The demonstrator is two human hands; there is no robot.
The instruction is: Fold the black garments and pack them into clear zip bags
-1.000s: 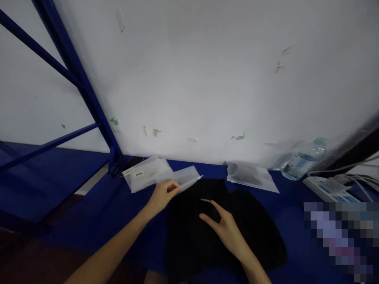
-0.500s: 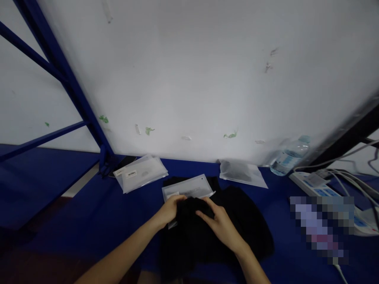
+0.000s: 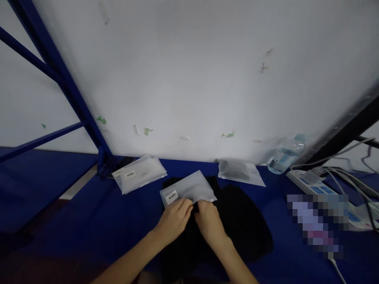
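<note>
A frosted plastic zip bag [image 3: 185, 187] with a barcode label lies on black cloth [image 3: 242, 225]. My left hand [image 3: 176, 217] is closed at the bag's near edge, its fingers pinched together on the plastic. Close beside it, my right hand [image 3: 209, 221] is closed too, knuckles up, with its fingertips hidden at the bag's near edge. What those fingertips hold cannot be made out. A faint dark shade shows through the bag near the fingers. The black cloth spreads under both hands and out to the right.
More frosted bags [image 3: 145, 173] with barcode labels lie at back left. Another bag [image 3: 241, 172] with something dark inside is at back right, near a water bottle [image 3: 286, 156]. A power strip [image 3: 315, 187] with cables and a blurred-out object [image 3: 314, 225] lie right. A blue frame [image 3: 71, 90] stands left.
The bunched black cloth between my hands is no longer visible there. Both hands have turned knuckles up and come together at the bag's edge. The bag's label is now uncovered.
</note>
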